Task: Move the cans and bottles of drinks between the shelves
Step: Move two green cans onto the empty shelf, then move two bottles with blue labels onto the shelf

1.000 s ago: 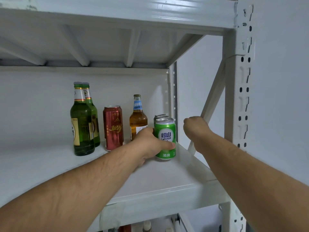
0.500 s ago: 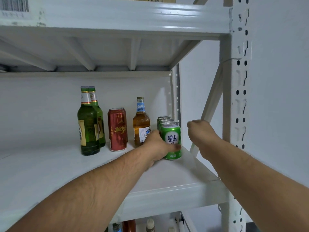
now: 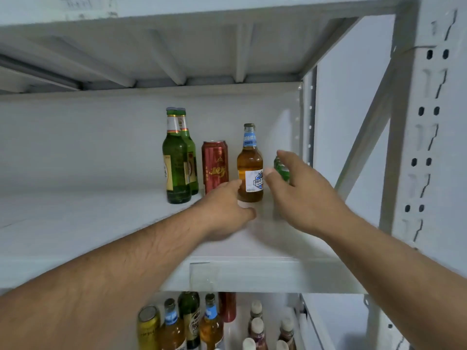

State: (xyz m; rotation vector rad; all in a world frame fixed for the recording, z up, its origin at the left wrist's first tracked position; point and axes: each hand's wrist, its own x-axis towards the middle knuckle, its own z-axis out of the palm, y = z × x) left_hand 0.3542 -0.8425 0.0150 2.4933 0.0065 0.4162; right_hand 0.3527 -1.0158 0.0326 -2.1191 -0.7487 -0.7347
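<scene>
Both hands [image 3: 298, 195] reach toward amber bottle [image 3: 249, 170] (2 green behind).

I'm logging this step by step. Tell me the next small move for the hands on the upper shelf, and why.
Probably draw both hands back off the shelf. The left hand and right hand are open and hold nothing, while the green cans already stand at the back beside the amber bottle.

You get one view only, from the head, wide-angle and close to the rack. It faces straight into the middle shelf [image 3: 252, 274] at frame centre, looks up under the top shelf [image 3: 202, 46] and down on the bottles [image 3: 202, 324] along the bottom edge.
</scene>
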